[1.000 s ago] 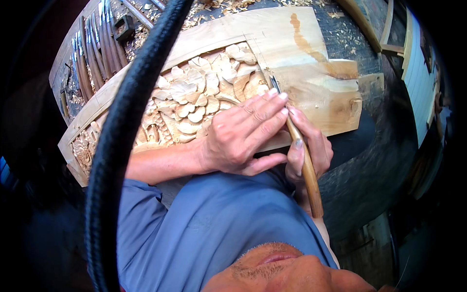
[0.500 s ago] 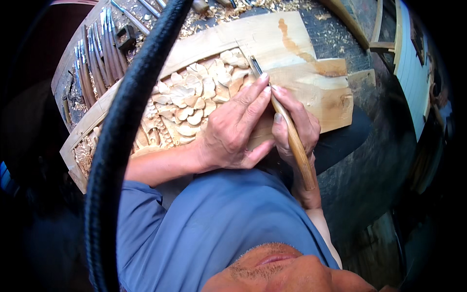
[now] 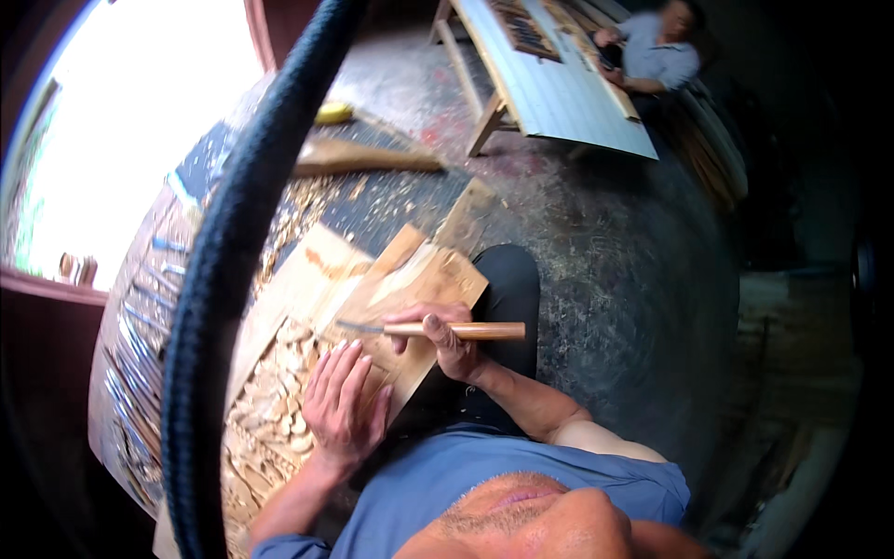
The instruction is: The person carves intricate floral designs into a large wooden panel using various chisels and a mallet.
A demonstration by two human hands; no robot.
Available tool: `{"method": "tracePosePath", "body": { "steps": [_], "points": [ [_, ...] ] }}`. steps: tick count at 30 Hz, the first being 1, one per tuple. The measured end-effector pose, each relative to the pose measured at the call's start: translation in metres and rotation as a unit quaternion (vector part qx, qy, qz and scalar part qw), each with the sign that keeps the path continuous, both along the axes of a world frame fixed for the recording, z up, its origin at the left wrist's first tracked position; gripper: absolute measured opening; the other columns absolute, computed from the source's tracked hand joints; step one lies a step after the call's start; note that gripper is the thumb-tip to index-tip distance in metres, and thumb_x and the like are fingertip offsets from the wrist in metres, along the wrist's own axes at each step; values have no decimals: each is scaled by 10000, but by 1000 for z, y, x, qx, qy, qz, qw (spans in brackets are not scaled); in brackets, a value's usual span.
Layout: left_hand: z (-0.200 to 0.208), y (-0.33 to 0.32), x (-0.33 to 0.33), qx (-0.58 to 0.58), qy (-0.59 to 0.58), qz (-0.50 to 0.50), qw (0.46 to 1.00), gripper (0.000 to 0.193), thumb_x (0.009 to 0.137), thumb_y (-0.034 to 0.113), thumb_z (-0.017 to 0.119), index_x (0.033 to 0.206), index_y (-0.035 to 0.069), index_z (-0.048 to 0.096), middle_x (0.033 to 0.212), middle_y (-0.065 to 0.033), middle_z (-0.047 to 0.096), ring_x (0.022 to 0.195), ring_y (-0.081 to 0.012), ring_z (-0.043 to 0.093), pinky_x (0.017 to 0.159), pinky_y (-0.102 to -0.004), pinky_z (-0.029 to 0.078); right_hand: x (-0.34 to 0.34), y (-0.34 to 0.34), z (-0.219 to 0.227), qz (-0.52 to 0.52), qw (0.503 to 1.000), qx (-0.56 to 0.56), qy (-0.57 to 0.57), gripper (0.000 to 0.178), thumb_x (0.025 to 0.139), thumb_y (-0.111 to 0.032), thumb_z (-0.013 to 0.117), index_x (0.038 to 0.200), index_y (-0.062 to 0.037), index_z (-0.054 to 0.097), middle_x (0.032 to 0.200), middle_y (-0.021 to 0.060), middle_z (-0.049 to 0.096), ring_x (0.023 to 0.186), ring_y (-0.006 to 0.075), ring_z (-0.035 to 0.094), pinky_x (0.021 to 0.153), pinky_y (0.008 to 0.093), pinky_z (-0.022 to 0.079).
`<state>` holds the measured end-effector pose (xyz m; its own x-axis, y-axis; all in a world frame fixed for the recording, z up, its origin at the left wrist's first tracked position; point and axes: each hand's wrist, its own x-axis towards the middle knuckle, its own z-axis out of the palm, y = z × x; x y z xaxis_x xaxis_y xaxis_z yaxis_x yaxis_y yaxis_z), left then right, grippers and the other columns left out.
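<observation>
Your right hand point(image 3: 449, 341) (RH) is clamped on the wooden handle of the chisel point(image 3: 494, 331), thumb on the near side. The handle butt projects right, past RH; the thin metal blade points left. The chisel lies crosswise above the plain right part of the wood panel point(image 3: 424, 278), w/ the tip nr. the boundary of the carved relief point(image 3: 270, 396). Tip-to-panel contact: can't tell.

Your left hand point(image 3: 341, 401) (LH) is palm down at the panel's near edge, fingers extended & close together, thumb set off to the right. LH grips nothing; its fingertips sit just beside the blade, on the near side. The two hands are apart. Contact under LH palm is hidden.

The panel slants from near left to far right, its right end beside your dark trouser leg point(image 3: 510, 279). Wood shavings point(image 3: 291, 222) lie on the dark bench top point(image 3: 358, 207) beyond it. Far side of bench: a curved wooden piece point(image 3: 372, 156) & a yellow object point(image 3: 333, 114). Left side: a row of hand tools point(image 3: 130, 359), partly behind the black braided strap point(image 3: 228, 233). Far right: a co-worker point(image 3: 656, 58) at a pale-topped table point(image 3: 577, 107).
</observation>
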<state>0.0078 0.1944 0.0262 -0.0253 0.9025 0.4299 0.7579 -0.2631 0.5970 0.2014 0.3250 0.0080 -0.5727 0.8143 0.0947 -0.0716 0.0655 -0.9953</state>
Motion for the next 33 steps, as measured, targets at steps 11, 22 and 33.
{"method": "tracePosePath", "body": {
  "steps": [11,22,33],
  "points": [
    [7,-1,-7,-99,21,59,993,798,874,179,875,1566,18,510,1699,-280,416,1580,-492,386,1274,-571,371,-3,24,11,-166,968,181,-53,351,1064,-129,715,1387,6,691,1182,156,811,1058,217,805,912,315,640],
    [13,33,-10,-224,148,24,963,905,948,362,832,1655,-9,407,1761,-290,286,1664,-440,213,1360,-498,196,6,106,-10,-282,928,242,-2,274,1067,-192,724,1315,-75,719,993,171,815,907,237,832,750,327,635],
    [24,23,34,-77,-83,-67,991,273,857,13,851,1118,-3,775,1106,-181,804,1058,-370,788,970,-449,622,7,105,-12,-233,965,116,23,298,1089,-233,711,1316,-41,725,1071,136,824,994,192,814,843,304,643]
  ]
}}
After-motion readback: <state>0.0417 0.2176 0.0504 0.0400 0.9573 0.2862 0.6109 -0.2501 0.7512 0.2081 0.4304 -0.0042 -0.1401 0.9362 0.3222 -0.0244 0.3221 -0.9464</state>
